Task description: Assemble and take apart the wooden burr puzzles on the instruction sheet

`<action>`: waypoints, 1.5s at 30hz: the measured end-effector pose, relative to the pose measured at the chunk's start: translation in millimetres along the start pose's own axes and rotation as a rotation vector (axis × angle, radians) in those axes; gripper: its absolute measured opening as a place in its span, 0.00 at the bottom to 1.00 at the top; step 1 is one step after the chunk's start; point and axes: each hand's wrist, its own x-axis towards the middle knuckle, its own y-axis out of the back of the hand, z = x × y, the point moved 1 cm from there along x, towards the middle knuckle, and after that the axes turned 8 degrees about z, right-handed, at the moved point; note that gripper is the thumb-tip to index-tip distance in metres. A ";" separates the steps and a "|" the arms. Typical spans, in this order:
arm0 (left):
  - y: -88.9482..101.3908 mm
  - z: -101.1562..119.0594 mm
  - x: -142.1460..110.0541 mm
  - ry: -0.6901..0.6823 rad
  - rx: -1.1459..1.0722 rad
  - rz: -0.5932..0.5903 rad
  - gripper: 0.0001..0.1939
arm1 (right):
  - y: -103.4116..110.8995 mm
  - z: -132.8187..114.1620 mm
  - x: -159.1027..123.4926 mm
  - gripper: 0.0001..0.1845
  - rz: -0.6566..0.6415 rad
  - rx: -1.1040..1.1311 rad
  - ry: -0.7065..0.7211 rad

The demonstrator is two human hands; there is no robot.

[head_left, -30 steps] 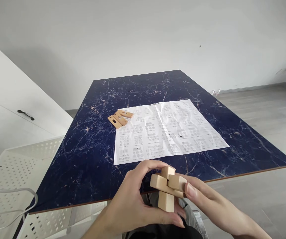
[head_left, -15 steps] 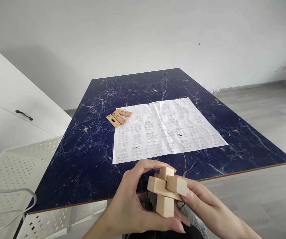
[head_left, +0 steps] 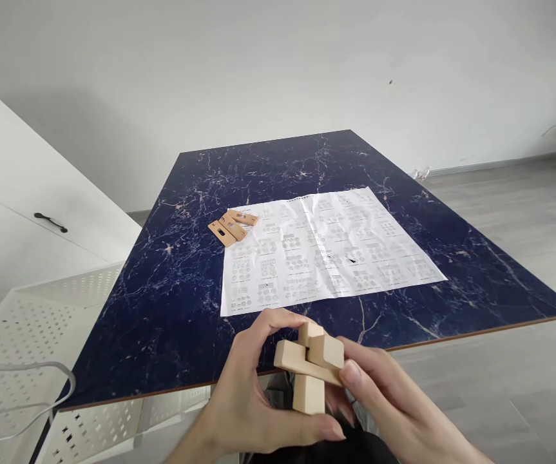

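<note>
A wooden burr puzzle (head_left: 304, 364) of several interlocking pale blocks is held over the near edge of the table. My left hand (head_left: 253, 393) curves round its left side, with the index finger on top and the thumb beneath the lowest block. On the right, my right hand (head_left: 388, 393) pinches the end of a notched crosswise piece, its thumb pressing that tip. Some of the right fingers are hidden behind the puzzle.
A creased printed instruction sheet (head_left: 328, 248) lies on the dark blue marble-patterned table (head_left: 171, 335). Flat wooden pieces (head_left: 229, 229) with slots overlap its upper left corner. A white perforated rack (head_left: 26, 328) and a cable (head_left: 60, 367) are at lower left.
Both hands and the puzzle have shifted a little to the left. The puzzle has turned slightly, and my right thumb now rests against the end of the crosswise piece.
</note>
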 end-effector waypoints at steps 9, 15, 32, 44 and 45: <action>-2.9 4.7 -2.0 0.033 0.134 -0.096 0.39 | 14.8 -20.5 8.6 0.17 0.072 -0.684 0.606; -6.1 -1.1 -3.4 0.072 0.126 -0.191 0.38 | 8.3 -22.3 6.5 0.19 0.077 -0.704 0.628; -6.1 7.0 -4.4 0.143 0.320 -0.351 0.33 | 13.3 -7.7 3.7 0.17 0.002 -0.767 0.677; -4.6 9.7 -9.4 0.138 0.327 -0.409 0.36 | 17.2 -4.3 2.5 0.23 -0.032 -0.769 0.722; -5.2 9.2 -9.3 0.152 0.322 -0.402 0.37 | 17.9 -4.5 3.6 0.23 -0.033 -0.761 0.714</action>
